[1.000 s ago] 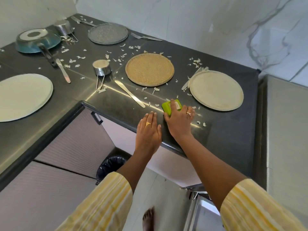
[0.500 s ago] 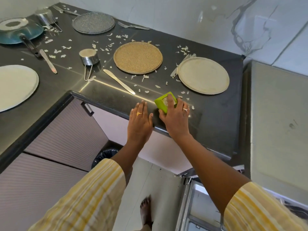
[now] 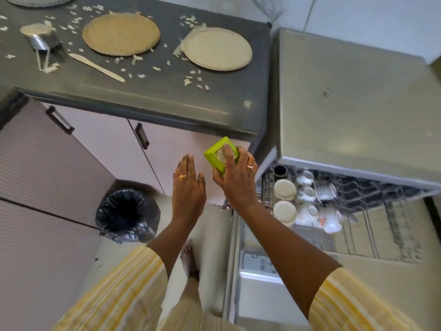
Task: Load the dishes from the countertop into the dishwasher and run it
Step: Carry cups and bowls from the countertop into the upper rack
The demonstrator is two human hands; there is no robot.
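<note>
Nearest, the right hand [image 3: 235, 180] grips a green block [image 3: 214, 156]; the left hand [image 3: 188, 187] is beside it, flat, fingers straight, holding nothing. Probably best: carry the block level to the bin [image 3: 127, 215]. Beyond, the dishwasher rack [image 3: 370, 211] stands open. Brown plate [image 3: 121, 34] and pale plate [image 3: 217, 48] lie on the counter [image 3: 167, 96].
</note>
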